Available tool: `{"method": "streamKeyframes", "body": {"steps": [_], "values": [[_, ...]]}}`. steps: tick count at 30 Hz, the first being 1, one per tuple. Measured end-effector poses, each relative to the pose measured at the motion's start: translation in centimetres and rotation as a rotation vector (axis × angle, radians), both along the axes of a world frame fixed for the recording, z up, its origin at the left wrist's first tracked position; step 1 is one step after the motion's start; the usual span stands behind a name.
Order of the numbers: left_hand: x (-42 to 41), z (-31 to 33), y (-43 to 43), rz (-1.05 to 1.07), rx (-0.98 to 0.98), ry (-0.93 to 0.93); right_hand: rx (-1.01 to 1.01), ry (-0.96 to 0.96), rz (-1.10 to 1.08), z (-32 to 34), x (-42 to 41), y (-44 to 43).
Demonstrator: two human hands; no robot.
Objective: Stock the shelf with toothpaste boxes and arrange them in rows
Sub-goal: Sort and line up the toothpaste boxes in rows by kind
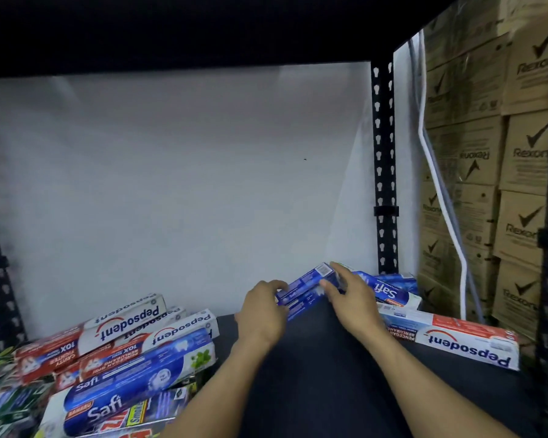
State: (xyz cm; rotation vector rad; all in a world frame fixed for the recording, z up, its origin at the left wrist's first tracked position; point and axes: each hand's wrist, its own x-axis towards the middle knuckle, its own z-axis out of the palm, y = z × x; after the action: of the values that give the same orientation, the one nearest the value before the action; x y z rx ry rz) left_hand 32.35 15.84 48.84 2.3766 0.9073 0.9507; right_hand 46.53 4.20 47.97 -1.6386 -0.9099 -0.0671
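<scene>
A blue Safi toothpaste box [304, 287] lies tilted near the back of the dark shelf [314, 368]. My left hand [261, 314] grips its near end. My right hand [350, 295] holds its far end with curled fingers. Right of it lie another blue-and-white Safi box [389, 290] and a red-and-white Pepsodent box [456, 339]. A loose heap of Pepsodent and Safi boxes [117, 352] fills the shelf's left side.
A white wall [178, 184] backs the shelf, and a black slotted upright [383, 172] stands at the right rear. Stacked brown Rexona cartons [519, 184] rise beyond the right side. A dark shelf board [203, 26] hangs overhead. White cables [437, 184] run down beside the upright.
</scene>
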Motion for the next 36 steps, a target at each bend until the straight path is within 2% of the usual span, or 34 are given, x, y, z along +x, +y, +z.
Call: {"method": "streamKeyframes", "body": {"steps": [4, 6, 10, 13, 15, 17, 20, 25, 29, 32, 36], "values": [[-0.2, -2.1, -0.9, -0.039, 0.076, -0.164, 0.297, 0.476, 0.229, -0.2, 0.2, 0.4], [-0.2, -2.2, -0.7, -0.109, 0.087, -0.194, 0.431, 0.542, 0.274, 0.2, 0.3, -0.4], [-0.2, -1.5, -1.6, -0.171, 0.014, -0.244, 0.498, 0.361, 0.192, 0.6, -0.6, -1.4], [-0.2, -1.2, -2.4, -0.145, -0.294, -0.401, 0.396, 0.168, 0.194, 0.2, -1.6, -1.9], [-0.2, -0.9, -2.4, -0.212, -0.553, -0.506, 0.334, 0.197, 0.304, 0.1, -2.0, -2.3], [-0.7, -0.6, -2.4, -0.271, -0.667, -0.555, 0.247, 0.215, 0.396, 0.0, -2.0, -2.5], [-1.3, -0.7, -1.7, -0.269, -0.664, -0.553, 0.156, 0.246, 0.497, -0.3, -2.0, -2.4], [-2.2, -1.0, -1.7, -0.245, -0.552, -0.505, 0.094, 0.304, 0.641, -0.5, -2.7, -2.0], [-2.5, -1.1, -2.1, -0.17, -0.536, -0.511, 0.034, 0.273, 0.69, -0.4, -3.0, -2.2], [-2.7, -0.6, -2.3, -0.15, -0.541, -0.597, 0.04, 0.191, 0.532, -0.9, -2.6, -1.6], [-3.0, -0.3, -2.5, -0.279, -0.697, -0.734, 0.029, 0.077, 0.224, -1.6, -0.4, -1.3]]}}
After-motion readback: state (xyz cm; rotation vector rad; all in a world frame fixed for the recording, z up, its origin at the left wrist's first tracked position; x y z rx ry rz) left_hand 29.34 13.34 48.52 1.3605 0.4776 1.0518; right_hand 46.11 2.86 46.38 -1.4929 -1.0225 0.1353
